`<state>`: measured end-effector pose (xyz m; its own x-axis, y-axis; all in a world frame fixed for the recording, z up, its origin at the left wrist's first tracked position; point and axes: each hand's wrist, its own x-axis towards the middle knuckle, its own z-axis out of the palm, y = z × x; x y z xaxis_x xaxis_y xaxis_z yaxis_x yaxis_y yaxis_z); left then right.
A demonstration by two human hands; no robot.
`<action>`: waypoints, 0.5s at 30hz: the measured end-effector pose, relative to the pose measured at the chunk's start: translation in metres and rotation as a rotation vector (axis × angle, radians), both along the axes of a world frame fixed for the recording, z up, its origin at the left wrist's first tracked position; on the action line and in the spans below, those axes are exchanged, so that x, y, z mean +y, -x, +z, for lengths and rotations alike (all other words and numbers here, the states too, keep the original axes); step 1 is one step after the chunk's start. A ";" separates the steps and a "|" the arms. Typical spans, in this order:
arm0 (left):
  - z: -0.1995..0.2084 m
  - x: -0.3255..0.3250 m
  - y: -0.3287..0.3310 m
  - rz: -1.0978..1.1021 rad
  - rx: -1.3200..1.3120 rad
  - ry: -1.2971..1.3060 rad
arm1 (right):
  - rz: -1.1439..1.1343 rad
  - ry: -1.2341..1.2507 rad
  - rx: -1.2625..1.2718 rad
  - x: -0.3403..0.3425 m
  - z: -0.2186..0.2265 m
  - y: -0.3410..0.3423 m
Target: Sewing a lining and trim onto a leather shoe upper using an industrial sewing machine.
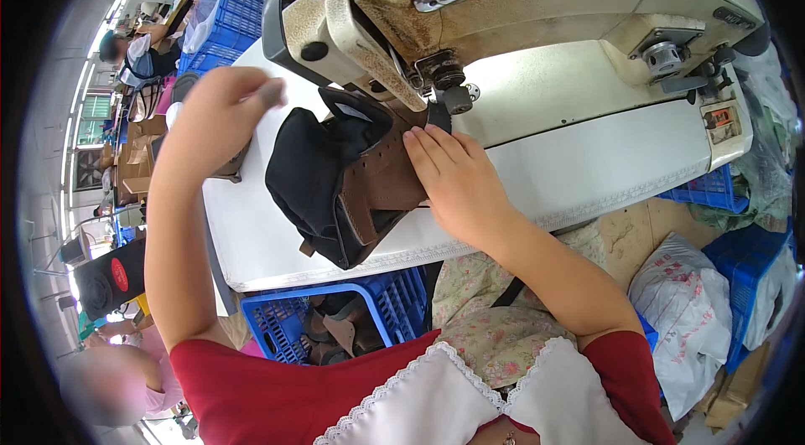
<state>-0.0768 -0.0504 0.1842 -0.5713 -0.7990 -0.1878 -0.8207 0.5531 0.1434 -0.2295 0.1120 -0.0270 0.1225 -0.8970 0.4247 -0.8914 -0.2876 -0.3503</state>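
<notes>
A shoe upper of brown leather-like panels with punched holes and black fabric lies on the white table, its inner edge under the sewing machine's needle area. My right hand rests on the brown part just in front of the presser foot, fingers stretched out flat. Beside the machine head, at the left, my left hand is raised off the work. Its fingers are partly curled and smeared by motion. A dark grey patch shows at one fingertip; what it is, I cannot make out.
The beige sewing machine spans the far side of the white table. Below its front edge stands a blue crate holding brown pieces. White bags and blue crates lie at the right. Other people work at the far left.
</notes>
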 end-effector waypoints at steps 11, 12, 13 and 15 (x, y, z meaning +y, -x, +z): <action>-0.114 0.148 0.036 -0.570 -0.564 0.756 | 0.012 0.039 -0.053 0.001 -0.007 -0.004; -0.123 0.145 0.036 -0.574 -0.594 0.717 | 0.022 0.050 -0.056 0.000 -0.009 -0.003; -0.130 0.142 0.036 -0.545 -0.600 0.764 | 0.021 0.045 -0.059 -0.001 -0.011 -0.002; -0.138 0.137 0.033 -0.510 -0.610 0.799 | 0.050 0.029 -0.168 -0.002 -0.014 0.000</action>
